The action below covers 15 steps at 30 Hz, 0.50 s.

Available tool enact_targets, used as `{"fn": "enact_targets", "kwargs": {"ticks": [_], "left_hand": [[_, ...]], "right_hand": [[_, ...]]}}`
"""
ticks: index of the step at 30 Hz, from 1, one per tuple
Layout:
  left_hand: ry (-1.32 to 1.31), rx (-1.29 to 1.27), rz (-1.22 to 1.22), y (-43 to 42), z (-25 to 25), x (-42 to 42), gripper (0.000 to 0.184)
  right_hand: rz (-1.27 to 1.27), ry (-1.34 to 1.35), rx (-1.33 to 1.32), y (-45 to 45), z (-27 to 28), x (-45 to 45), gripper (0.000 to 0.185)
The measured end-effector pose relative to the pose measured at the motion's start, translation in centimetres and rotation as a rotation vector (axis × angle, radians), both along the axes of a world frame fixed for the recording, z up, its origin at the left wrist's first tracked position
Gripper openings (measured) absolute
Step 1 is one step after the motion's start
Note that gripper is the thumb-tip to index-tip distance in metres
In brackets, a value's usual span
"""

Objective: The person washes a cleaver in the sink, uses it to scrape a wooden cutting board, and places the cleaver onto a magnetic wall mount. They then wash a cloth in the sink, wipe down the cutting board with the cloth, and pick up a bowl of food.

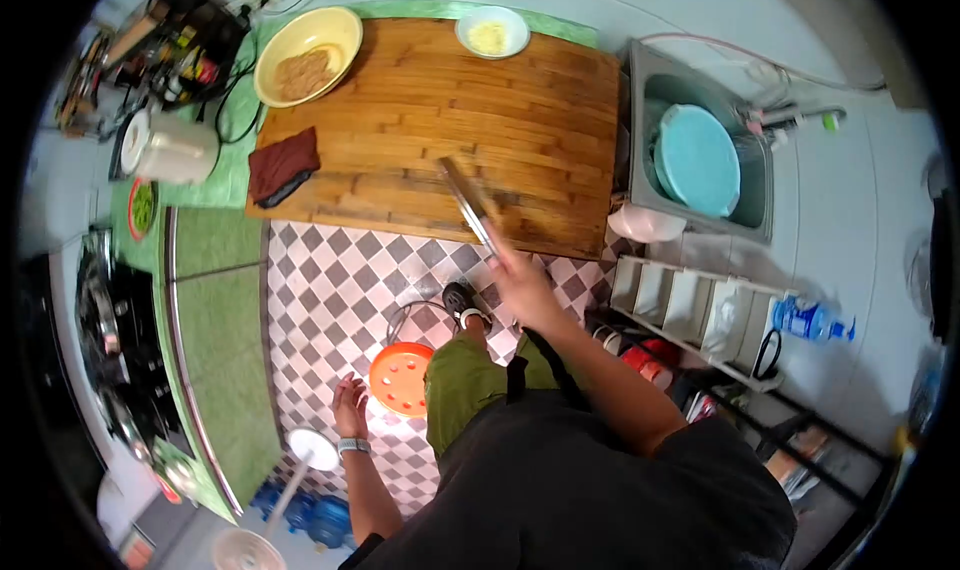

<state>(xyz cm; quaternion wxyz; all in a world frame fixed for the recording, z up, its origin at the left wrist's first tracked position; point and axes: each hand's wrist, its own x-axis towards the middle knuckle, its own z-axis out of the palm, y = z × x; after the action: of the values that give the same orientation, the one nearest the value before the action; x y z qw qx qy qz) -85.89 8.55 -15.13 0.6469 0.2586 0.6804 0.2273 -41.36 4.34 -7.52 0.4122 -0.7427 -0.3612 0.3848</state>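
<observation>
My right hand (524,288) is closed round the handle of a kitchen knife (466,202), whose blade is seen nearly edge-on and a little blurred over the front of a large wooden board (430,100). My left hand (350,407) hangs low on the left, above the floor near an orange stool. Its fingers are loosely apart with nothing in them. On the board's far left corner sits a yellow bowl (346,32) with minced meat (303,75) in it. A small pale bowl (517,32) holds chopped yellowish bits (488,37) at the back edge.
A folded dark red cloth (282,165) lies at the board's left edge. To the right, a sink (760,202) holds a light blue basin (700,160). The orange stool (400,378) stands on the checkered floor. A white rack (690,310) is at right; a stove (125,340) is at left.
</observation>
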Motion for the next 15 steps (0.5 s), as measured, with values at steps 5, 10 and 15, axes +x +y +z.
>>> {"fn": "enact_targets", "kwargs": {"ticks": [5,10,15], "left_hand": [[0.033,-0.055,-0.157,1.4,0.2,-0.4,0.033],[0.033,-0.066,-0.241,3.3,1.0,-0.5,0.030],[0.068,-0.057,-0.244,4.8,1.5,-0.9,0.030]], "right_hand": [[0.062,-0.158,-0.124,1.0,-0.1,-7.3,0.062],[0.088,-0.230,-0.243,1.8,-0.8,-9.9,0.065],[0.003,-0.417,-0.199,1.8,-1.9,-10.8,0.065]]}}
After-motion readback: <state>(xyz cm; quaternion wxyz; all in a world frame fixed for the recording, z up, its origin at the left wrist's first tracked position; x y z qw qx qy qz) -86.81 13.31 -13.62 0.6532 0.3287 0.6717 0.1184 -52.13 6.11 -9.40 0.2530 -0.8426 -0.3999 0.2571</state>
